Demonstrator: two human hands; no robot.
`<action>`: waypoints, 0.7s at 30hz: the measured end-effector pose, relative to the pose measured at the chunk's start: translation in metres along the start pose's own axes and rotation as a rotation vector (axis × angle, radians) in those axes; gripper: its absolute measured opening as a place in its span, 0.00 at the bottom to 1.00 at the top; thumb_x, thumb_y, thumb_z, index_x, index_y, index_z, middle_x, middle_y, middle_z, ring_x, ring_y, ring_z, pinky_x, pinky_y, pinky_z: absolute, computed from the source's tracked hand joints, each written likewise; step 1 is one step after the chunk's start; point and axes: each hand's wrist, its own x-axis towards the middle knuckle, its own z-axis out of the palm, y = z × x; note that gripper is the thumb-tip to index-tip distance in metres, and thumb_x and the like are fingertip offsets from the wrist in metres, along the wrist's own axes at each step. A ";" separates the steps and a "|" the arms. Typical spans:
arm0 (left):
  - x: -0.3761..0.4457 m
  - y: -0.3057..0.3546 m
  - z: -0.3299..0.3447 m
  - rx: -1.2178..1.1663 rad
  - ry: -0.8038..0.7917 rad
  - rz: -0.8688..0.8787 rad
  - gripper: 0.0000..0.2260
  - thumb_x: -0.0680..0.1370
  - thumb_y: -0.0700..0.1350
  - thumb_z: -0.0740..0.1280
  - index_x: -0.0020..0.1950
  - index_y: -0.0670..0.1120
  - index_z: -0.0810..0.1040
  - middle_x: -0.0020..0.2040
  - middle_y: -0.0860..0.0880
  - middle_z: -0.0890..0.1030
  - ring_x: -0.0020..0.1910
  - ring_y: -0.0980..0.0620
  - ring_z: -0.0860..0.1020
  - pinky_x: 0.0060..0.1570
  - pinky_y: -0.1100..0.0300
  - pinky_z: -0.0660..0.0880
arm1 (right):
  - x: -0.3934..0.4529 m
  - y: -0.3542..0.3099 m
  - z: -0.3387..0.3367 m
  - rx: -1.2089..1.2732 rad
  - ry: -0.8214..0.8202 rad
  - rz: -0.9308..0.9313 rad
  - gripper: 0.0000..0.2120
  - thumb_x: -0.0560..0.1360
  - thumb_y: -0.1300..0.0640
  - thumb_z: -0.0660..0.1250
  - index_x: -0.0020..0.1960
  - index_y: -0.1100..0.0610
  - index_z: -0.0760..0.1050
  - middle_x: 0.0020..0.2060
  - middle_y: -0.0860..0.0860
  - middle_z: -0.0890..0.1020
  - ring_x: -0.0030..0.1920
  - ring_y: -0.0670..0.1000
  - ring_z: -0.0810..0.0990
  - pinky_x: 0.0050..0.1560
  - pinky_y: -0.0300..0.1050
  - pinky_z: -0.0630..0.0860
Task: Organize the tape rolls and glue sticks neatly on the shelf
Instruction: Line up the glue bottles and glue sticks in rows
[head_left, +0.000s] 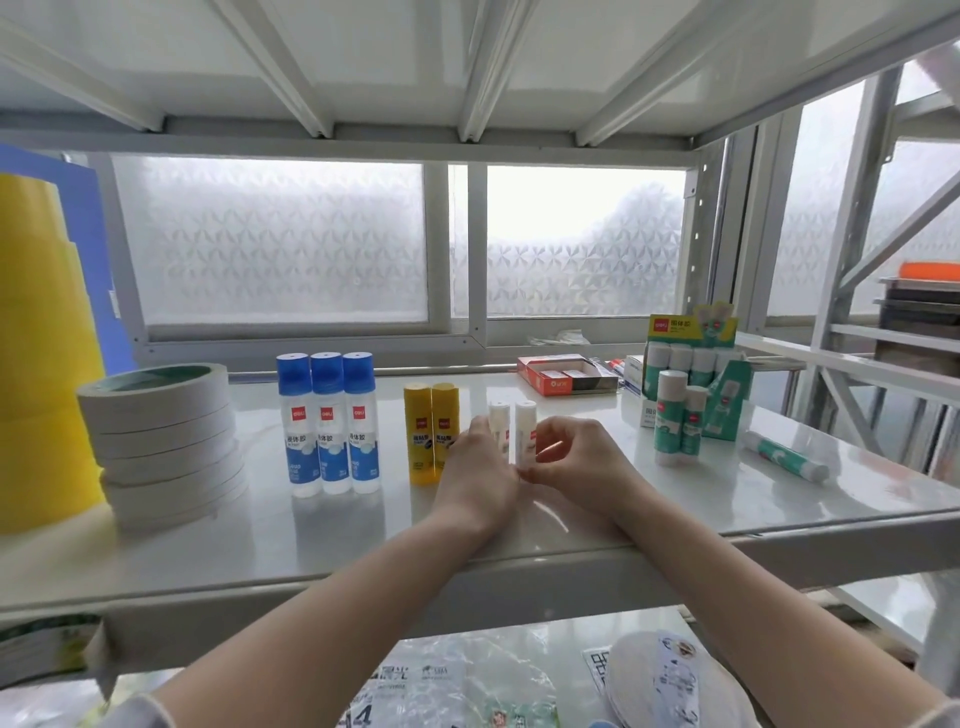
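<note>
At the far left of the white shelf (260, 540) stands a tall yellow tape stack (41, 353), only partly in view, with a stack of white tape rolls (161, 441) just beside it, about seven high though the seams blur. Piling them probably saves room and keeps them from rolling. Next stand three blue-capped liquid glue bottles (328, 423) shoulder to shoulder, labels forward, then two yellow glue sticks (432, 434) touching; like seems grouped with like in one row. The left hand (478, 478) curls loosely against the left of two small white glue sticks (511, 434), while the right hand (576, 457) pinches the right one near its base, apparently squaring the pair into line. To the right, two green glue sticks (680, 423) stand before a green display box (691, 364) holding at least four more, and one green stick (787, 457) lies on its side, not yet sorted.
</note>
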 end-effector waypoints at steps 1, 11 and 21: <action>0.000 0.000 0.000 0.008 0.001 0.008 0.16 0.78 0.40 0.65 0.65 0.44 0.68 0.55 0.46 0.77 0.50 0.52 0.76 0.42 0.68 0.72 | -0.001 0.000 0.000 -0.007 -0.003 -0.002 0.12 0.65 0.64 0.77 0.39 0.50 0.77 0.36 0.50 0.82 0.36 0.45 0.80 0.39 0.34 0.77; 0.001 0.002 -0.003 -0.104 -0.117 0.000 0.22 0.77 0.37 0.64 0.70 0.46 0.64 0.52 0.49 0.77 0.50 0.51 0.77 0.46 0.63 0.73 | 0.001 0.005 0.000 0.006 0.004 -0.006 0.09 0.65 0.65 0.76 0.40 0.54 0.78 0.39 0.55 0.84 0.40 0.52 0.83 0.47 0.49 0.81; 0.001 -0.004 -0.006 0.016 -0.019 -0.004 0.28 0.74 0.41 0.70 0.72 0.44 0.64 0.57 0.47 0.80 0.56 0.50 0.78 0.53 0.62 0.73 | -0.001 0.007 -0.005 -0.051 0.010 0.059 0.05 0.65 0.63 0.75 0.38 0.56 0.83 0.37 0.53 0.86 0.37 0.48 0.82 0.46 0.48 0.80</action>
